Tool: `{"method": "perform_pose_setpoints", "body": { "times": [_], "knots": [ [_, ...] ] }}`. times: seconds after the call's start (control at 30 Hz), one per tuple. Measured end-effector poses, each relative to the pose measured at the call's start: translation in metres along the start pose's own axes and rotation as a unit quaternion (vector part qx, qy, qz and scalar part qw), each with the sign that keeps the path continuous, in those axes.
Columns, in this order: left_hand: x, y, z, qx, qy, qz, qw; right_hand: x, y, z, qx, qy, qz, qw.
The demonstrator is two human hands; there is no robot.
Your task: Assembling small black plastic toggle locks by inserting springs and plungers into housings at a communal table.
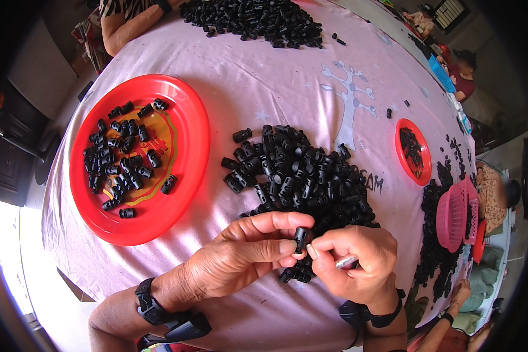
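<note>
My left hand [232, 258] pinches one small black cord lock [300, 239] upright between thumb and fingers. Close against it on the right is my right hand [358, 258], its fingers curled and its thumb tip near the part. Out of that fist shows the end of a thin, silvery-white tool [347, 262]; its working end is hidden. Just beyond both hands lies a heap of black cord locks [311, 170], a few of them under my fingers. To the left, a large red plate [185, 176] with a yellow middle holds more cord locks [126, 155].
Another black heap [252, 20] lies at the far edge, near a person's arm [129, 32]. Rightward are a smaller red plate [400, 149] with dark bits, a pink basket [452, 217] among black parts, and a blue basket [441, 73]. Other people sit along the right side. A pinkish cloth [264, 76] covers the table.
</note>
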State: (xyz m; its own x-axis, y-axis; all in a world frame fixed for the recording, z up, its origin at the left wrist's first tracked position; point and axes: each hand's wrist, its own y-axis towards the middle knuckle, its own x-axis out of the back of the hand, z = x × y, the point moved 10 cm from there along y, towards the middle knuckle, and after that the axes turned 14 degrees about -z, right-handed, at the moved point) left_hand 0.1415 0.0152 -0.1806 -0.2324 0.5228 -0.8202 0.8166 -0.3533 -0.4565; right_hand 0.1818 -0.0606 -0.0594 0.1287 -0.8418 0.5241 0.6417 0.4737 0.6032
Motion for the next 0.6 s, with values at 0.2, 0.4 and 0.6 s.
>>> {"method": "perform_pose_setpoints", "body": {
  "times": [0.2,0.4,0.6],
  "knots": [
    [-0.002,0.000,-0.001,0.006,-0.020,0.010,1.000,-0.019,-0.003,-0.019,-0.160,0.042,0.094,0.982],
    [-0.006,-0.003,0.000,0.016,0.010,-0.005,1.000,-0.022,-0.009,-0.027,-0.154,0.004,0.109,0.982],
    [-0.006,-0.005,-0.001,0.004,0.039,0.010,0.999,-0.023,-0.010,-0.027,-0.146,-0.027,0.108,0.983]
  ]
}}
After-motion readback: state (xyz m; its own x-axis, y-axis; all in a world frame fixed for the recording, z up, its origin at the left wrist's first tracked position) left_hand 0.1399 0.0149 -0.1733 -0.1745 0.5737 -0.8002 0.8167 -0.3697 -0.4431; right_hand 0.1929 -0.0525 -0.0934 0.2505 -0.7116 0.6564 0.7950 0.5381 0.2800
